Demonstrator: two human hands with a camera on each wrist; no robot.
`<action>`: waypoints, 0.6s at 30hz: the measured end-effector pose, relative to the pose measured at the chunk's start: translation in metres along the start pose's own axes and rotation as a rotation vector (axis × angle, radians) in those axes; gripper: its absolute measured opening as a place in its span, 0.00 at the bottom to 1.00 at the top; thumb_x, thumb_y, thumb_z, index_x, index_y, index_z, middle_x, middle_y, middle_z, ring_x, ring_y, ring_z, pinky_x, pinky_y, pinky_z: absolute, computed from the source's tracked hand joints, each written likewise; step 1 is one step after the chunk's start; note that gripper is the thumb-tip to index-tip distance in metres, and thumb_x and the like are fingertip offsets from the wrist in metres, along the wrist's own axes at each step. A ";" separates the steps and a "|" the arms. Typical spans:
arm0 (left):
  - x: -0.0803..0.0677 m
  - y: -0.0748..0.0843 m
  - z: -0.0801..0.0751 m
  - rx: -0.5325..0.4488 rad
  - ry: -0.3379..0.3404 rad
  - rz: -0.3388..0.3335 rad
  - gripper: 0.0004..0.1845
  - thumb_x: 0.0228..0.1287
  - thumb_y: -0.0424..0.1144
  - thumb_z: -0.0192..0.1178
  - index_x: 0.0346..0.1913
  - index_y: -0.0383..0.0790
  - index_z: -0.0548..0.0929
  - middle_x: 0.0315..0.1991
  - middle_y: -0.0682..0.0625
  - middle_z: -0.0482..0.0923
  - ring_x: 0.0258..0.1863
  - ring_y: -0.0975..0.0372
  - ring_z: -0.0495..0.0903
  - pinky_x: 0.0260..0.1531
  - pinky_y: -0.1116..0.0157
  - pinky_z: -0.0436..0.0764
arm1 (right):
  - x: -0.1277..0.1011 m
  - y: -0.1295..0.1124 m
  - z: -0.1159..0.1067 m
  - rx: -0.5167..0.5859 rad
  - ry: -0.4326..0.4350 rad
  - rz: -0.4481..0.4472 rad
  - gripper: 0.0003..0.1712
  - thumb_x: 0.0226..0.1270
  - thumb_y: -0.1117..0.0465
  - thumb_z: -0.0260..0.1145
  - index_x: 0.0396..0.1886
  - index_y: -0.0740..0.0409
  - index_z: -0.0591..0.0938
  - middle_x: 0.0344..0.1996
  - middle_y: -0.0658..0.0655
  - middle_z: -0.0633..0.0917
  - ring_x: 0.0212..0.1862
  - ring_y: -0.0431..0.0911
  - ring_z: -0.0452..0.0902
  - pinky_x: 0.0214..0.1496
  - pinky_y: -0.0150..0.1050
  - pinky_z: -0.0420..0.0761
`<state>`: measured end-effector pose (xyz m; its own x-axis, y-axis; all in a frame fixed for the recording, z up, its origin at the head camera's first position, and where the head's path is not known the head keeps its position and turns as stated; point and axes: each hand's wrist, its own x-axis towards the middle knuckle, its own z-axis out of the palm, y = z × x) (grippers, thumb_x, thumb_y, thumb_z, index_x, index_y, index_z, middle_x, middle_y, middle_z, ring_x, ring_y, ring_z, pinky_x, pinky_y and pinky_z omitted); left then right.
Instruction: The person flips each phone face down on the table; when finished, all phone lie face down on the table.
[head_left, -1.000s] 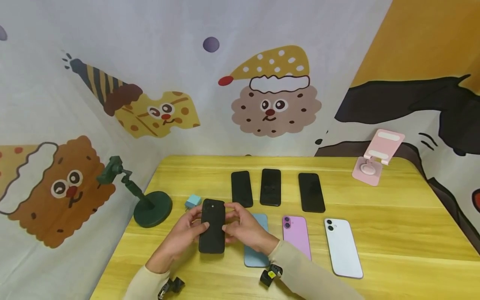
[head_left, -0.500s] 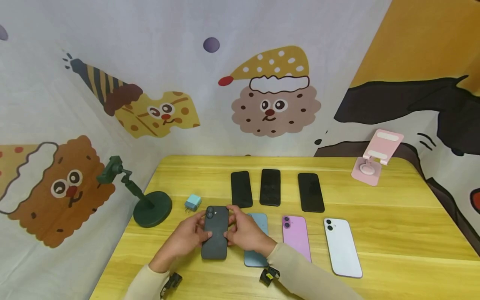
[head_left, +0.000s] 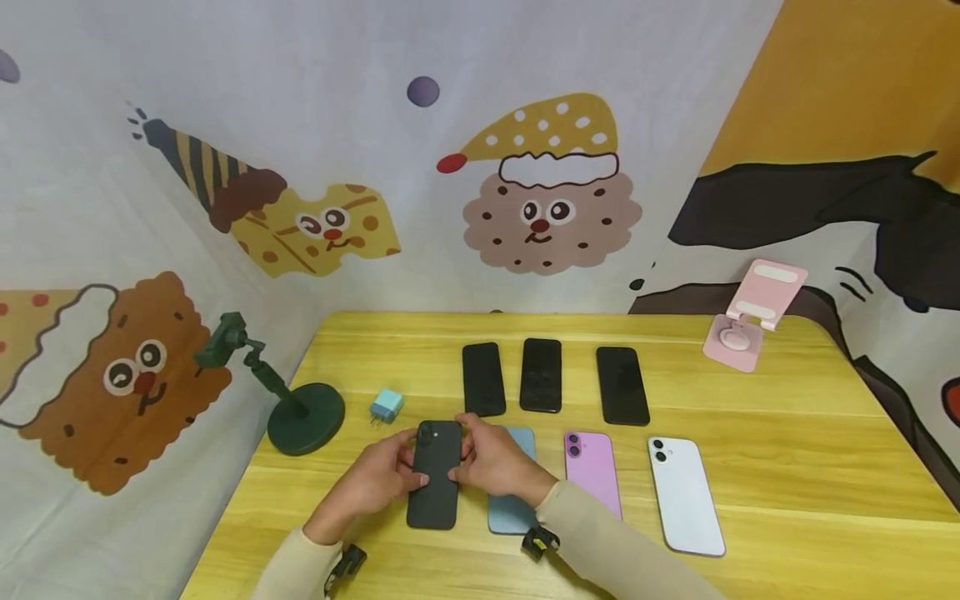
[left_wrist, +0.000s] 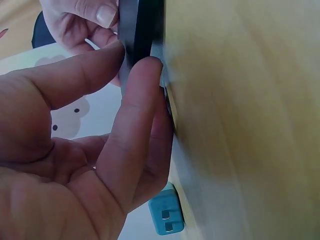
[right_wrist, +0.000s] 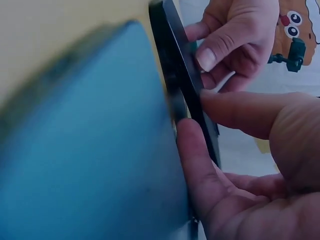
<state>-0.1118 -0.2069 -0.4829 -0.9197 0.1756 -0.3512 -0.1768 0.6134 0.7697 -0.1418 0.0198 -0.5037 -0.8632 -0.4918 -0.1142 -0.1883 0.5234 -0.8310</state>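
Note:
A black phone (head_left: 435, 475) lies back up, camera end away from me, at the table's front left. My left hand (head_left: 382, 477) grips its left edge and my right hand (head_left: 491, 467) grips its right edge. In the left wrist view thumb and fingers pinch the black phone's thin edge (left_wrist: 139, 35) close to the wood. The right wrist view shows the same edge (right_wrist: 182, 85) right beside a blue phone (right_wrist: 90, 150). I cannot tell whether the black phone touches the table. My right hand partly covers the blue phone (head_left: 517, 508).
A purple phone (head_left: 592, 473) and a white phone (head_left: 686, 496) lie back up to the right. Three dark phones (head_left: 541, 375) lie screen up behind. A blue charger (head_left: 387, 406) and green stand (head_left: 300, 412) are at left, a pink stand (head_left: 753, 315) at back right.
Both hands have brought the black phone down and slightly right, closer to the table and next to the blue phone. Nothing else has moved.

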 end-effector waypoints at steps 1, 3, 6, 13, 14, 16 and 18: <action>0.000 0.000 0.000 0.005 0.000 0.001 0.42 0.62 0.30 0.75 0.78 0.32 0.68 0.40 0.45 0.78 0.30 0.59 0.77 0.29 0.64 0.79 | 0.000 0.000 -0.001 -0.013 -0.002 0.002 0.50 0.58 0.60 0.83 0.77 0.63 0.69 0.35 0.49 0.83 0.29 0.37 0.80 0.34 0.33 0.80; 0.001 -0.001 0.001 0.008 -0.004 0.001 0.42 0.62 0.29 0.75 0.78 0.32 0.69 0.40 0.45 0.76 0.29 0.59 0.77 0.29 0.64 0.78 | 0.002 0.000 -0.001 -0.034 -0.005 0.005 0.50 0.58 0.60 0.84 0.77 0.64 0.70 0.35 0.49 0.83 0.29 0.37 0.80 0.34 0.33 0.79; 0.002 0.000 0.002 0.012 -0.008 0.000 0.41 0.63 0.30 0.75 0.78 0.32 0.69 0.39 0.45 0.75 0.29 0.59 0.76 0.29 0.64 0.78 | 0.003 0.000 -0.001 -0.053 -0.010 0.008 0.50 0.57 0.60 0.84 0.76 0.65 0.70 0.35 0.49 0.82 0.29 0.37 0.79 0.34 0.33 0.79; 0.002 0.001 0.001 0.033 0.001 0.002 0.40 0.63 0.29 0.74 0.77 0.31 0.70 0.40 0.46 0.76 0.31 0.59 0.76 0.28 0.65 0.79 | 0.007 -0.003 -0.004 -0.136 -0.008 0.005 0.48 0.57 0.58 0.84 0.74 0.68 0.73 0.33 0.47 0.81 0.29 0.37 0.76 0.39 0.34 0.79; 0.002 0.001 0.001 0.036 0.001 0.006 0.40 0.63 0.29 0.74 0.77 0.31 0.70 0.40 0.46 0.76 0.31 0.59 0.76 0.28 0.65 0.78 | 0.007 -0.003 -0.004 -0.151 -0.006 0.006 0.47 0.57 0.58 0.84 0.73 0.68 0.74 0.33 0.47 0.81 0.29 0.37 0.76 0.40 0.34 0.79; 0.002 0.001 0.000 0.021 -0.003 0.004 0.39 0.64 0.29 0.74 0.77 0.31 0.70 0.39 0.46 0.76 0.31 0.59 0.77 0.28 0.65 0.79 | 0.007 -0.004 -0.005 -0.169 -0.004 0.008 0.45 0.57 0.58 0.84 0.72 0.68 0.75 0.32 0.46 0.81 0.30 0.37 0.75 0.42 0.34 0.79; 0.002 0.002 0.000 -0.001 -0.007 -0.003 0.39 0.64 0.28 0.73 0.77 0.32 0.70 0.39 0.45 0.76 0.31 0.59 0.77 0.29 0.64 0.81 | 0.007 -0.004 -0.006 -0.175 -0.007 0.011 0.44 0.58 0.58 0.84 0.72 0.68 0.76 0.32 0.46 0.81 0.30 0.37 0.75 0.43 0.35 0.79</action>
<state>-0.1139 -0.2058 -0.4818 -0.9168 0.1793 -0.3569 -0.1797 0.6128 0.7695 -0.1502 0.0182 -0.4978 -0.8625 -0.4898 -0.1273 -0.2580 0.6420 -0.7220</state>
